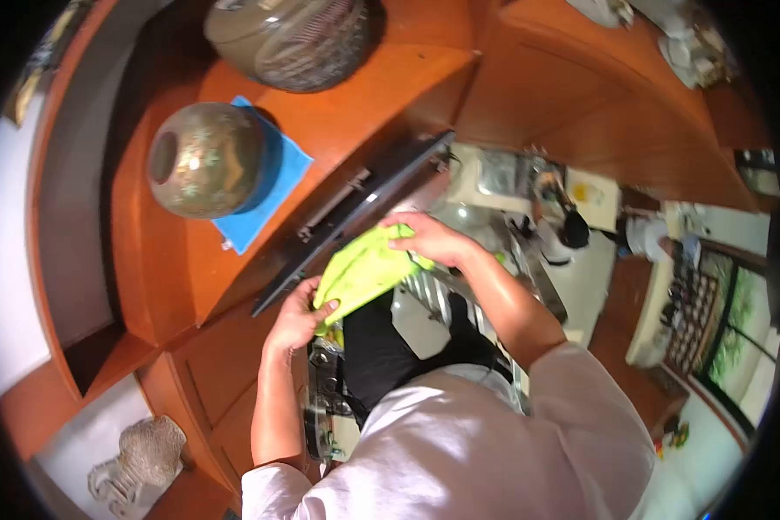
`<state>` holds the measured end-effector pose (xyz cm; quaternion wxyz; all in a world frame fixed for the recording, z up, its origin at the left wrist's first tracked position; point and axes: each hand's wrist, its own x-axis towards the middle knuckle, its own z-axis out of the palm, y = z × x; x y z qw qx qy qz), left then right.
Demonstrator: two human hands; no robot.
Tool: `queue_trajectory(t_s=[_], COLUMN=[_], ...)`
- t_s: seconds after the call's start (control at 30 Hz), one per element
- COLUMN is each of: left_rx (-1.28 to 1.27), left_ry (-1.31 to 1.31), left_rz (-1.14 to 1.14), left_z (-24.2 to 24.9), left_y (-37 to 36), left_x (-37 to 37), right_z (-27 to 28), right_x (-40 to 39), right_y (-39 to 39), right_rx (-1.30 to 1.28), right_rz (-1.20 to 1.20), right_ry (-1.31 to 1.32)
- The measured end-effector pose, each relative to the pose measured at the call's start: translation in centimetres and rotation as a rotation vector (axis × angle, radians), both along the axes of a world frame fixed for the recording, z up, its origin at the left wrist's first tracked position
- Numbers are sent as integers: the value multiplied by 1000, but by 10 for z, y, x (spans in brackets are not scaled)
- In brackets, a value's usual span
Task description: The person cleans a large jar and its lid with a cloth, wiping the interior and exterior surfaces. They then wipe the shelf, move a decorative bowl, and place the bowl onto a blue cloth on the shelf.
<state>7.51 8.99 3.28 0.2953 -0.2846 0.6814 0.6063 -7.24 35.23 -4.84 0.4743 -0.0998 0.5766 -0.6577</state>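
Observation:
A yellow-green cloth [361,273] is stretched between my two hands in front of my body. My left hand [298,316] pinches its lower left corner, with the thumb on top. At its upper right edge, my right hand [427,240] grips the fabric between thumb and fingers. On the wooden shelf [355,95] to the upper left, a round patterned vase [208,160] lies tilted on a blue cloth [273,182], its mouth facing left. A larger dark decorated pot [295,39] is behind it at the top.
A dark flat panel [355,221] runs along the shelf's front edge. Textured ornaments [152,451] are in a niche at lower left. Far below at right, two people [559,238] are near a counter with a sink [497,173]. Wooden cabinets [563,104] span the upper right.

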Motion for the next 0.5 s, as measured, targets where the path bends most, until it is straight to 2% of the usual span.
queue_trajectory(t_s=[0.03, 0.1, 0.17, 0.2, 0.23, 0.27, 0.3, 0.33, 0.37, 0.43, 0.47, 0.5], left_rx=[-6, -11, -183, -263, -295, -273, -290, -285, -271, -150, -284, -382], left_ry=[55, 111, 350, 458, 567, 694, 751, 787, 808, 781, 679, 585], left_rz=[5, 64, 248, 338, 533, 630, 770, 861, 842, 1053, 1194, 1236], left_z=[8, 51, 99, 119, 145, 174, 203, 217, 226, 211, 213, 184], left_y=[-5, -24, -61, -89, -111, -131, -145, -175, -203, -264, -251, -284], left_x=[2, -3, 2, 9, 16, 20, 21, 31, 41, 65, 56, 76], right_z=[4, 31, 81, 129, 145, 177, 223, 244, 236, 243, 216, 216], right_x=[-9, -23, -41, -52, -57, -65, -76, -78, -92, -98, -107, -109], right_y=[-8, -38, -98, -124, -160, -192, -204, -226, -250, -244, -243, -259], right_rx=[66, 72, -96, -181, -427, -571, -552, -451, -372, -344, -471, -486], right_rz=[40, 64, 42, 89, -3, -13, 59, -116, -280, -389, -327, -316], right_ry=[159, -13, -4, 148, 217, 18, -173, 9, 421, 541, 436, 439])
